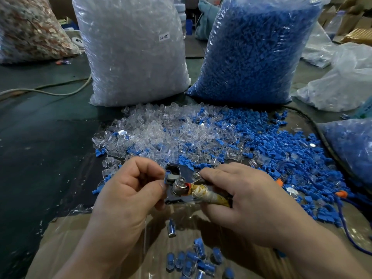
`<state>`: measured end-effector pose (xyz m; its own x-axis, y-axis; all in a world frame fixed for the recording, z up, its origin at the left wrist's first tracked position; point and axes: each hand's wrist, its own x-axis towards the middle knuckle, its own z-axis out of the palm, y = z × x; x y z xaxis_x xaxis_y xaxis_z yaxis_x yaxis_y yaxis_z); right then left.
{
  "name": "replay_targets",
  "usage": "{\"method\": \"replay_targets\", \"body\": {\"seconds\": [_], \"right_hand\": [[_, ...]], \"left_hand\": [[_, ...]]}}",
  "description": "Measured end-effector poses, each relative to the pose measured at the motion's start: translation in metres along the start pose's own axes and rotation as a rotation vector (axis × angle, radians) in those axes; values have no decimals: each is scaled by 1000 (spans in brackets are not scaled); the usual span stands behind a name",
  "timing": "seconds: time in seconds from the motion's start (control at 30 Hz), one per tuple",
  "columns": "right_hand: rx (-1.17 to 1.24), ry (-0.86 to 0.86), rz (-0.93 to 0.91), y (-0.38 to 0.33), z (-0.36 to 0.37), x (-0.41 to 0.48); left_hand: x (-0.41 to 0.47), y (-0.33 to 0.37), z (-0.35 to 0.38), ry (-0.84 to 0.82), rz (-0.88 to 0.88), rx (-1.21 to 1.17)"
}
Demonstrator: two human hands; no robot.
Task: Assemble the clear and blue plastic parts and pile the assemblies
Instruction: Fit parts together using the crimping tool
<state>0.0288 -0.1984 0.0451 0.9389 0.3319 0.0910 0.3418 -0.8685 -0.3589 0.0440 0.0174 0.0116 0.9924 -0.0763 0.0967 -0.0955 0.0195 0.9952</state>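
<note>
Loose clear plastic caps (157,129) and blue plastic inserts (285,150) lie mixed in a heap on the table. My left hand (124,190) pinches a small blue part (167,178) at the left side of a metal press tool (179,185). My right hand (245,200) rests on the tool's tape-wrapped handle (209,195) and pinches a clear cap (196,175) with its fingertips. Several finished clear-and-blue assemblies (193,258) lie in a pile on the cardboard below my hands. One assembly (172,227) lies apart, above that pile.
A big bag of clear caps (132,49) and a big bag of blue parts (255,47) stand behind the heap. A smaller bag of blue parts (350,146) lies at right. Cardboard (66,238) lies under my arms. A cable (48,91) crosses the dark table at left.
</note>
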Motion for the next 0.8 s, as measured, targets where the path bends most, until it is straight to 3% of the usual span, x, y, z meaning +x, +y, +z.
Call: {"method": "replay_targets", "body": {"seconds": [0.3,0.4,0.57,0.7,0.8], "right_hand": [[23,-2,65,-2,-3,-2],[-85,2,137,9,-1,0],[-268,65,272,23,7,10],[-274,44,277,21,8,15],[-211,182,202,7,9,11]], "left_hand": [[0,6,3,35,-32,67],[1,4,5,104,-103,120],[-3,7,15,15,-238,193],[-5,8,20,32,-231,268],[-6,7,23,55,-199,329]]}}
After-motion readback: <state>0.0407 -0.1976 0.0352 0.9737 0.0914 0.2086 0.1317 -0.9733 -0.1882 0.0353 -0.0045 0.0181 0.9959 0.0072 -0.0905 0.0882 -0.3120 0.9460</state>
